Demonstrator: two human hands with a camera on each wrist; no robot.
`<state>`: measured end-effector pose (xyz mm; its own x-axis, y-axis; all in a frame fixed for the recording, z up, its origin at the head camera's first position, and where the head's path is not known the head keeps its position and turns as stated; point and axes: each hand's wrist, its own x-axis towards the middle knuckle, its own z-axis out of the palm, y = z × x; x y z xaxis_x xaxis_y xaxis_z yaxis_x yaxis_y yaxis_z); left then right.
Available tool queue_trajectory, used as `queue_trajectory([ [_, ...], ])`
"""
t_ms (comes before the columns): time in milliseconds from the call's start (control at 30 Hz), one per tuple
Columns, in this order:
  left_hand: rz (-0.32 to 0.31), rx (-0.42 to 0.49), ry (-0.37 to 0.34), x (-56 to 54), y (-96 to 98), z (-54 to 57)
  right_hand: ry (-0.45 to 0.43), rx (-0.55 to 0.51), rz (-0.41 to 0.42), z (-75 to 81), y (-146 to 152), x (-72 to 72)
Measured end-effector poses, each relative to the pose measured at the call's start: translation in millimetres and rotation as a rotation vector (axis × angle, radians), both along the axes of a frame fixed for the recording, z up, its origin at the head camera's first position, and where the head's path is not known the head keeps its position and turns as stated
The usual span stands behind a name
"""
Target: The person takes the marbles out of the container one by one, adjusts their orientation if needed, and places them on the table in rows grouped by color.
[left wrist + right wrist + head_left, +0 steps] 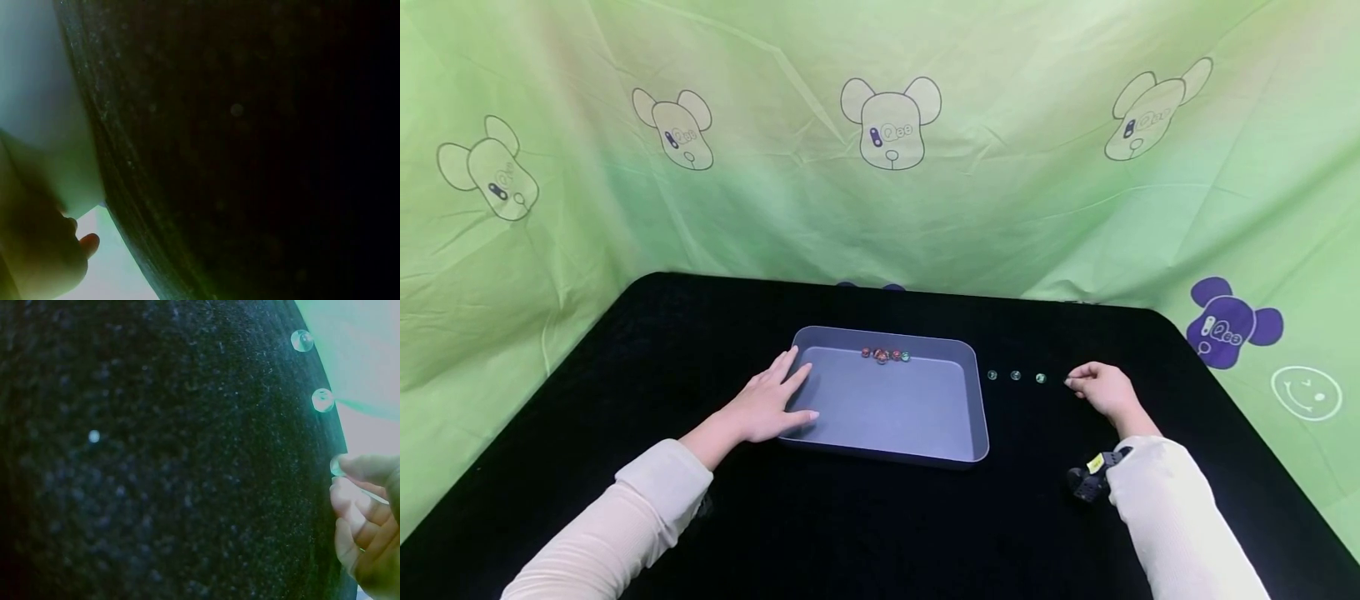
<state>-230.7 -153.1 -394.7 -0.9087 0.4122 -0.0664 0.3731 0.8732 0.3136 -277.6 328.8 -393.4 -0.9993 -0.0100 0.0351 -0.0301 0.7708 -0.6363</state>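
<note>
Right hand pinches a glass marble at the end of a row; left hand lies spread over the pan's edge

The right hand point(1101, 389) has thumb and forefinger brought together on a clear glass marble point(336, 464), its other fingers curled in beneath. The left hand point(767, 404) is wide open with nothing in its grasp, its fingers lying along the left wall of a grey rectangular pan point(887, 404) and its thumb reaching in over the pan's floor.

Between the right hand and the pan, three loose marbles point(1016, 376) sit apart from one another in a nearly straight line, clear with hints of green; the pinched marble continues that line. Inside the pan, near the far wall, lies a cluster of reddish marbles point(881, 356), with a green marble point(906, 357) at its right end.

Pale sleeves point(625, 517) cover both forearms, and a small black device point(1088, 479) with a yellow label sits at the right wrist. Everything rests on a black surface point(880, 533). Around it hangs a creased green backdrop point(775, 225) printed with outlined bear heads, a purple bear head point(1225, 325) and a winking smiley point(1306, 393) at the right.
</note>
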Motion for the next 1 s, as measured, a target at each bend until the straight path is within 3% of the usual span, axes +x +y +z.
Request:
queue_trajectory([
  [333,-0.011,-0.002,0.008,-1.3,0.4,-0.5,-0.011,-0.033,-0.005,0.0,1.3,4.0],
  [600,-0.009,0.004,0.009,0.3,-1.0,-1.0,-0.024,-0.173,0.026,0.5,3.6,6.4],
  [1000,-0.008,0.001,0.004,0.7,0.5,1.2,-0.027,-0.284,0.029,7.2,3.9,24.7],
])
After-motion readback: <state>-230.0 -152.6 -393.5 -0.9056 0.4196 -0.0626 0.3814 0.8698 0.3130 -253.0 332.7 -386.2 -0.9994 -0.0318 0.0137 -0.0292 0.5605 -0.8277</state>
